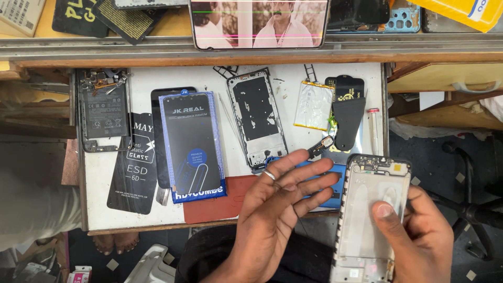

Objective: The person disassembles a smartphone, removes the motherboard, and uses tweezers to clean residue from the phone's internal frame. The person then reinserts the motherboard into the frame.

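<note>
My right hand (pixel 419 236) grips a grey phone middle frame (pixel 367 209) at the lower right, thumb pressed on its inner face. My left hand (pixel 277 209) hovers flat beside it with fingers spread, a ring on one finger, holding nothing. Under that hand's fingertips lie a blue phone part (pixel 325 183) and a red-brown mat (pixel 215 202) on the white work tray (pixel 141 78).
On the tray lie a blue screen package (pixel 193 147), a black glass-protector sleeve (pixel 133 167), an opened phone with its battery showing (pixel 103 110), another bare phone frame (pixel 257 118), a foil pouch (pixel 314 105), a black pouch (pixel 348 115) and tweezers (pixel 230 120). A lit phone (pixel 259 23) rests on the shelf above.
</note>
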